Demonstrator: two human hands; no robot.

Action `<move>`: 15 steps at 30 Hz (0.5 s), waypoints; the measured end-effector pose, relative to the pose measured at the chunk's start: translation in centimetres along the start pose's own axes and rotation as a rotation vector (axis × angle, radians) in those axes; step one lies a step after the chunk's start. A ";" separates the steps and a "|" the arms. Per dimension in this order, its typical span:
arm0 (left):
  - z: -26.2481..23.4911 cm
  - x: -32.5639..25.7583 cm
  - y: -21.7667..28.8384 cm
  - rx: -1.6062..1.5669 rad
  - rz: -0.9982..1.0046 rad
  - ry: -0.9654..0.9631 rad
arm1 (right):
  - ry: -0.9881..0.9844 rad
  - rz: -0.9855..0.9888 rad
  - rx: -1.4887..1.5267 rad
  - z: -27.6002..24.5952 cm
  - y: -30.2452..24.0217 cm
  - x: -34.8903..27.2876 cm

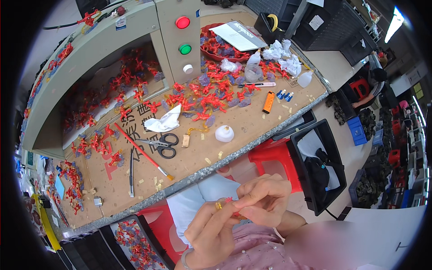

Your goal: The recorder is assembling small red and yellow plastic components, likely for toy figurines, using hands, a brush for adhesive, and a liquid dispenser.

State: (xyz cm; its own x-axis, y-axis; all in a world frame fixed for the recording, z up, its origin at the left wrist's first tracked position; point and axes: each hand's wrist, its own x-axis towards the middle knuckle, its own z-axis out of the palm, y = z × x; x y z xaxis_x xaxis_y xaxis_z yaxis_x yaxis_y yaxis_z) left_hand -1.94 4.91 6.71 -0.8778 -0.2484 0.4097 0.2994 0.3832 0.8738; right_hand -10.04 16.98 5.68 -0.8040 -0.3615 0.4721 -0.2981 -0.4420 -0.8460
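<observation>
Over my lap, just off the table's near edge, both hands meet on a small red piece (229, 199), mostly hidden by the fingers. My left hand (209, 230) pinches it from the left, a gold ring on one finger. From the right, my right hand (266, 198) grips it between thumb and bent fingers. Only bits of red and orange show, so its shape cannot be made out. On the table nearby are a white squeeze bottle (224, 133), black-handled scissors (167, 146), a red brush (143, 152) and a slim dark metal tool (131, 173).
A grey machine (164, 40) with an arched opening stands at the back left. Red figures with purple bases (209, 102) heap across the cardboard-covered table. An orange lighter (268, 102) lies at right. A red stool (276, 164) and black crate (317, 204) stand beside me.
</observation>
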 end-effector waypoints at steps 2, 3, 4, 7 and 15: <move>0.0 0.2 0.8 0.010 -0.029 -0.003 | -0.004 -0.005 0.012 0.0 -0.1 0.1; 0.0 0.2 1.0 0.027 -0.060 -0.002 | -0.003 -0.006 0.011 0.0 -0.1 0.0; 0.0 0.2 1.0 0.027 -0.060 -0.003 | -0.005 -0.010 0.014 -0.1 -0.1 0.0; -0.1 0.2 1.0 0.034 -0.043 -0.029 | -0.001 -0.017 0.019 -0.2 -0.2 -0.1; -0.2 0.1 0.0 -0.006 -0.014 -0.015 | -0.038 0.014 0.033 -0.3 0.3 0.1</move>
State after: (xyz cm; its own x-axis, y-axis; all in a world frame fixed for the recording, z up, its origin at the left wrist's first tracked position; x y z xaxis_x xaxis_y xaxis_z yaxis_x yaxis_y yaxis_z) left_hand -1.94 4.71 6.76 -0.8874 -0.2404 0.3932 0.2892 0.3739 0.8812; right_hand -10.34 17.04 5.42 -0.7876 -0.3983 0.4702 -0.2698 -0.4632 -0.8442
